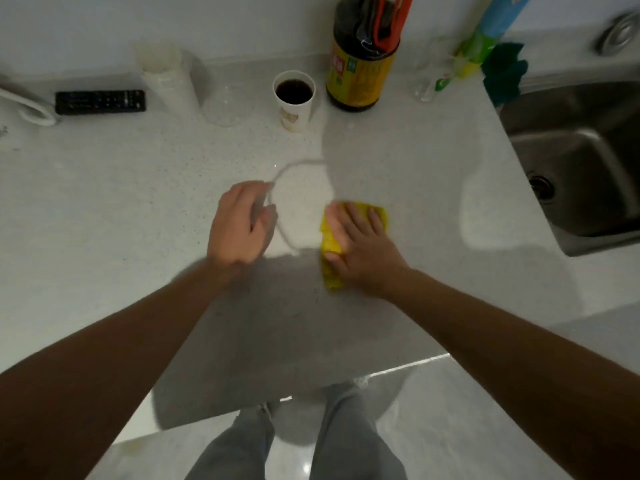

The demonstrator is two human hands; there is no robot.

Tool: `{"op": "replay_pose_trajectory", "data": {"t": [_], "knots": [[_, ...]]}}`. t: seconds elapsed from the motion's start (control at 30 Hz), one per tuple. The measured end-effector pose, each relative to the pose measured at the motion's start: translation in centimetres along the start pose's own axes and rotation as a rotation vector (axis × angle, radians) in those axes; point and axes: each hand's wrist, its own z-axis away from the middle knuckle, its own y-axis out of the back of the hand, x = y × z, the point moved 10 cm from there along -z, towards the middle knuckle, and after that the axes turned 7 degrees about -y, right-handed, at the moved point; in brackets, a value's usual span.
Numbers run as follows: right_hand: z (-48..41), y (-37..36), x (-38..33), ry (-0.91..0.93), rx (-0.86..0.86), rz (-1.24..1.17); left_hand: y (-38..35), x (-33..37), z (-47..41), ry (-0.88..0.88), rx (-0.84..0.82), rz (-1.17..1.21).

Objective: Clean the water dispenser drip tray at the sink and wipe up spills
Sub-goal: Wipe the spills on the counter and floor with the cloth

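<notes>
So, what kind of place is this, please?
Most likely a home kitchen: a stainless steel sink set in a pale speckled stone counter, and a dark bottle with a yellow label standing by the wall.

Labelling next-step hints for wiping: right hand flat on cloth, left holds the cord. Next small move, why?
Probably slide the yellow cloth left into the counter patch ringed by the white cord: the right hand presses it flat just beside that loop, and the left hand grips the cord's left side. Wetness can't be seen.
</notes>
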Motion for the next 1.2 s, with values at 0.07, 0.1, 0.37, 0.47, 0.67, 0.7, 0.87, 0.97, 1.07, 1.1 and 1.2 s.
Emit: {"op": "replay_pose_trajectory", "data": {"t": [0.07,0.1,0.37,0.47,0.67,0.7,0.87,0.97,1.07,1.1,1.2], "knots": [[3.3,-0.8,2.0,-0.014,-0.039,0.041,1.5,-0.3,1.5,-0.03,-0.071,-0.036],[4.6,-0.7,3.4,-0.054,-0.046,0.052,2.3,-0.6,2.6,-0.053,-0.123,-0.084],[12.6,-3.4,-0.3,-0.547,0.048,-0.11,7.8,-9.2,11.6,0.044,-0.393,-0.515],[10.2,-3.3,-4.0,-0.556,0.038,-0.107,8.1,-8.7,11.7,0.0,-0.315,-0.5],[-2.7,0.2,-4.4,-0.413,0.036,-0.099,8.8,-7.8,11.7,-0.109,-0.18,-0.496],[-5.7,0.7,-4.1,-0.394,0.034,-0.087,8.8,-7.9,11.6,-0.118,-0.172,-0.505],[-16.4,2.2,-7.4,-0.281,0.022,-0.02,8.8,-8.2,11.2,-0.137,-0.13,-0.56],[-14.5,2.0,-10.1,-0.18,-0.02,0.011,9.2,-7.5,11.3,-0.174,-0.066,-0.541],[-5.4,0.0,-14.7,-0.02,-0.053,-0.027,9.1,-7.5,11.3,-0.161,-0.084,-0.537],[-1.5,-1.3,-15.9,0.017,-0.065,-0.04,8.9,-7.9,11.3,-0.129,-0.127,-0.541],[7.9,-4.2,-13.7,-0.021,-0.047,-0.031,8.0,-9.3,11.3,-0.045,-0.253,-0.517]]}}
